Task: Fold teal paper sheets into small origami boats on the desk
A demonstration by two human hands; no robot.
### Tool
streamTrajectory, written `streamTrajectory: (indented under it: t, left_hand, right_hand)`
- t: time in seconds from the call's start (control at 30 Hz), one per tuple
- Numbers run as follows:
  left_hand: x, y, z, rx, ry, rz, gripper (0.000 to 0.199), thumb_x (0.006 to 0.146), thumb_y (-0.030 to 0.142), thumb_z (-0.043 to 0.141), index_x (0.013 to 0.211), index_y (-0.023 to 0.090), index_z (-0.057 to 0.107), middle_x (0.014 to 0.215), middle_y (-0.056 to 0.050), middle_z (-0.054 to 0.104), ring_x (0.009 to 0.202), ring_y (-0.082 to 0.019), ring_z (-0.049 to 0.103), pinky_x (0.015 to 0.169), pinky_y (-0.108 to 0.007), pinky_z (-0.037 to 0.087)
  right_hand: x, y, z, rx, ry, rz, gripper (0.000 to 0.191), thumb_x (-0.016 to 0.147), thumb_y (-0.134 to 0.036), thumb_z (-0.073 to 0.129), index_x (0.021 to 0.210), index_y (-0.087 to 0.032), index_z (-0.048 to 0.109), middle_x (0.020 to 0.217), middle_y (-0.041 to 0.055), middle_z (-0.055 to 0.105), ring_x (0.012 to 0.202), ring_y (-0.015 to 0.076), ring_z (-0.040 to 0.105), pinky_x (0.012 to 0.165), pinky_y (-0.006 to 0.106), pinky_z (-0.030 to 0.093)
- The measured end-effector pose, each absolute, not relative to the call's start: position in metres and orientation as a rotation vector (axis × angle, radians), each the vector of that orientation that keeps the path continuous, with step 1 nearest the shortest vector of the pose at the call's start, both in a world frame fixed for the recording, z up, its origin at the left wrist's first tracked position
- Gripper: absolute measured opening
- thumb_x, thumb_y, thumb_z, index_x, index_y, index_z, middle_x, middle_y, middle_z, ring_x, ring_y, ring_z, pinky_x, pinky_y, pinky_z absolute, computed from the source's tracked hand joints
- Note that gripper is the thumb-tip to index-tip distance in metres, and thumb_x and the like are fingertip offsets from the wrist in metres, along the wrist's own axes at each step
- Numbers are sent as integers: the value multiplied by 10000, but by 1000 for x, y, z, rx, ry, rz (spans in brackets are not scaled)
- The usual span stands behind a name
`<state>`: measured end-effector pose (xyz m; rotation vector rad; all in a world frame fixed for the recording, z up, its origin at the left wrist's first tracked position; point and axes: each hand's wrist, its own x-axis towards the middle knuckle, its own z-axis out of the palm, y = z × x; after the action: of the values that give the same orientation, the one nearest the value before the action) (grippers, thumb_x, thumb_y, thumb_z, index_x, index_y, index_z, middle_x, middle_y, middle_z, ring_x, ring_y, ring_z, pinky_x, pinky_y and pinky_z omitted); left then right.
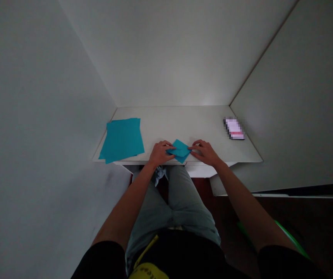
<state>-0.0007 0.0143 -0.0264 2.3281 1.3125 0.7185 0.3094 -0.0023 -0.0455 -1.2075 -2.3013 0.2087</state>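
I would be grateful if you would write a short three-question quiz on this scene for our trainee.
1. Which is nearer the stack of flat teal paper sheets on the white desk: the left hand or the right hand?
2. True or false: both hands touch the folded teal paper.
3. Where does the pixelated rectangular item lie? A: on the stack. B: near the desk's right side. C: in the left hand.

Key: 1. The left hand. 2. True. 3. B.
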Motion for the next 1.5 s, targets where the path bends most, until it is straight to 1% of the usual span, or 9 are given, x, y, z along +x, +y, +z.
streamTrajectory:
  t: [0.23, 0.37, 0.57, 0.7, 0.83, 1.07, 1.17, 1.27, 1.5]
  left_hand:
    - [-3, 18, -33, 2162, 1217, 935, 112, 902, 341, 862, 939, 235, 864, 986, -52, 789, 920, -194, 736, 882, -338, 567]
    - [-2, 20, -34, 2215, 1254, 896, 216, 979, 376, 778, 836, 226, 839, 909, -53, 779, 868, -195, 713, 872, -350, 548]
    - [0, 20, -34, 2130, 1358, 846, 315, 960, 377, 796, 1241, 234, 785, 927, -10, 773, 728, -153, 665, 835, -322, 553]
    - [2, 17, -33, 2366, 1370, 798, 406, 1001, 350, 738, 1401, 284, 729, 1277, -72, 761, 1068, -227, 712, 1029, -402, 537]
    - [2, 10, -29, 2593, 1195, 662, 474, 1085, 279, 558, 1554, 314, 620, 1544, -84, 662, 1448, -267, 569, 1199, -475, 454]
    - [-14, -19, -32, 2649, 939, 457, 726, 927, 460, 812, 1595, 311, 571, 1689, -100, 527, 1594, -319, 448, 1334, -558, 282]
    - [-16, -26, -33, 2551, 949, 551, 449, 995, 280, 706, 1441, 327, 711, 1520, -71, 694, 1467, -271, 593, 1265, -515, 402]
    - [-11, -19, -27, 2324, 1020, 735, 275, 1034, 301, 643, 1250, 287, 811, 1219, -68, 821, 1171, -244, 742, 1087, -435, 553]
    - [14, 29, -21, 1654, 1106, 1107, 380, 988, 401, 661, 1286, 182, 750, 964, -47, 796, 736, -149, 692, 719, -283, 580]
  right_hand:
    - [314, -8, -44, -1269, -2239, 273, 277, 1043, -473, 679, 1180, -285, 830, 1222, 118, 704, 976, 258, 701, 917, 439, 508]
    - [308, 0, -45, -1366, -2135, 397, 295, 1058, -468, 645, 1039, -236, 826, 1098, 94, 706, 777, 190, 665, 795, 365, 524]
    - [303, 1, -45, -1462, -2081, 330, 245, 1029, -439, 692, 1057, -214, 787, 1052, 88, 723, 803, 207, 673, 804, 359, 522]
    - [302, -4, -42, -1287, -2258, 209, 331, 1090, -310, 564, 1367, -276, 742, 1353, 116, 735, 1135, 280, 691, 986, 437, 515]
    - [302, -11, -38, -1178, -2459, 180, 412, 1061, -241, 557, 1434, -306, 722, 1485, 85, 716, 1225, 321, 667, 1025, 512, 488]
    - [305, -38, -39, -1080, -2536, 227, 637, 997, -563, 706, 1557, -275, 615, 1558, 132, 661, 1322, 370, 621, 1071, 551, 450]
    - [302, -45, -39, -1077, -2499, 268, 370, 1068, -405, 625, 1403, -281, 724, 1406, 119, 758, 1234, 321, 663, 1026, 503, 462]
    - [296, -41, -32, -1112, -2355, 339, 272, 1097, -351, 566, 1244, -271, 781, 1177, 104, 820, 1112, 291, 703, 991, 476, 472]
    - [284, 12, -18, -1137, -1749, 738, 364, 1010, -534, 646, 1215, -242, 718, 971, 51, 752, 790, 206, 647, 737, 356, 526]
